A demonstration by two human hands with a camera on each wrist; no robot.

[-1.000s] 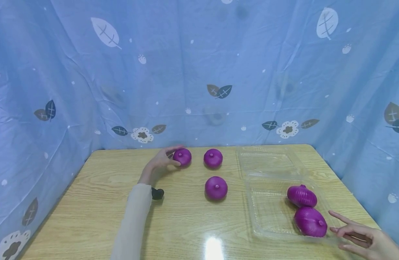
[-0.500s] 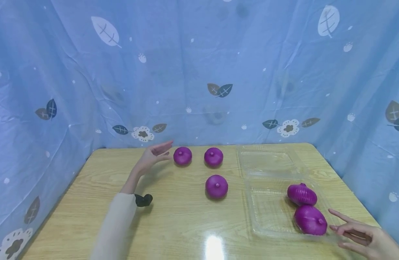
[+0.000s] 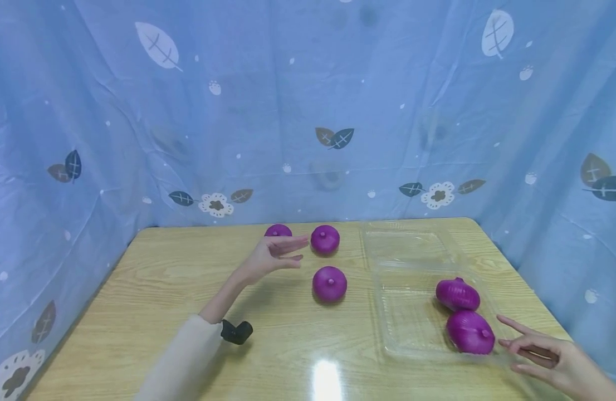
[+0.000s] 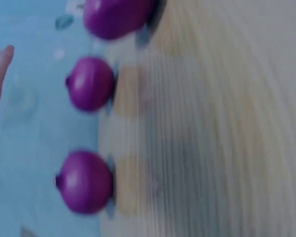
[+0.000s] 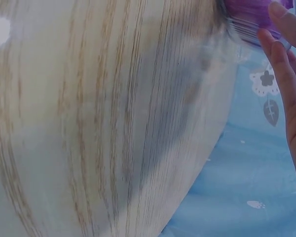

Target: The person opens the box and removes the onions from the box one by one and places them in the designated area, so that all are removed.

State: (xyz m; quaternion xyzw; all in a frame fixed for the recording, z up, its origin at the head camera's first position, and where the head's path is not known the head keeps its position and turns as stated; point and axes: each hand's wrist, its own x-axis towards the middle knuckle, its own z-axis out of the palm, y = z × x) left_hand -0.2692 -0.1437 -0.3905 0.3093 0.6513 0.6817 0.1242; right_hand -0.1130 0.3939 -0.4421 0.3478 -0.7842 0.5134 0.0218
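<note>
In the head view, my left hand [image 3: 275, 255] is held above the table with fingers extended and nothing in them. It partly hides the back left purple onion [image 3: 278, 229], and its fingertips are close to the back middle onion [image 3: 325, 240]. A third onion [image 3: 330, 284] sits nearer to me. Two more onions, an upper one [image 3: 457, 294] and a lower one [image 3: 470, 332], lie on their sides, touching, in a clear plastic clamshell box [image 3: 405, 317]. My right hand [image 3: 543, 356] is at the box's right side, fingers loosely extended; its fingertips appear to touch the wall [image 5: 244, 30].
The box's open lid [image 3: 408, 248] lies flat behind its base. A wood-grain table [image 3: 137, 312] carries everything, with a blue patterned curtain [image 3: 268, 111] along its back and sides. A black device [image 3: 236, 332] is strapped at my left wrist.
My left hand has drawn back leftward from the back left onion, leaving it in place, then come right toward the back middle onion. My right hand has stayed by the box.
</note>
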